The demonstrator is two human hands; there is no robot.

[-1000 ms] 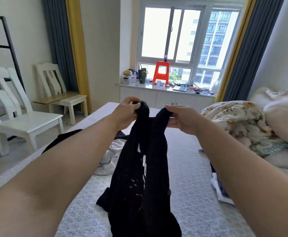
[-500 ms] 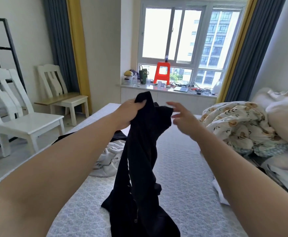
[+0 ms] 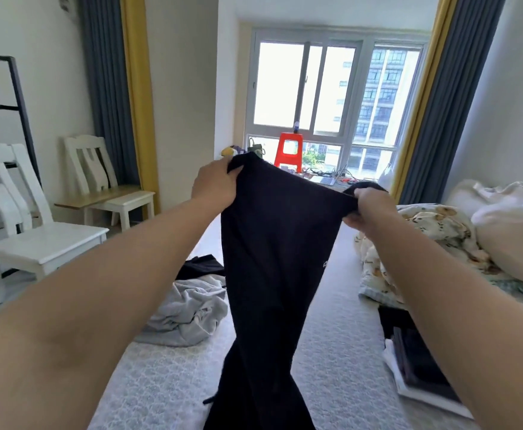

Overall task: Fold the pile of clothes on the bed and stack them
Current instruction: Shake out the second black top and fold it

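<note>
Head view: black trousers hang by the waistband, stretched between both hands, long axis running down to the bed. Left hand clenched on one waistband corner, held higher; right hand clenched on the other. Unfolded grey garment lies on the bed, left of the trousers.

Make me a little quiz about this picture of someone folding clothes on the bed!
1. True or false: both hands grip the black trousers.
2. Which crumpled garment lies on the bed to the left of the trousers? A) grey garment B) red towel C) striped sock
3. Fill in: the red thing on the window ledge is a plastic ____.

Key:
1. True: the left hand and right hand hold its top edge stretched.
2. A, the grey garment.
3. Stool.
</note>
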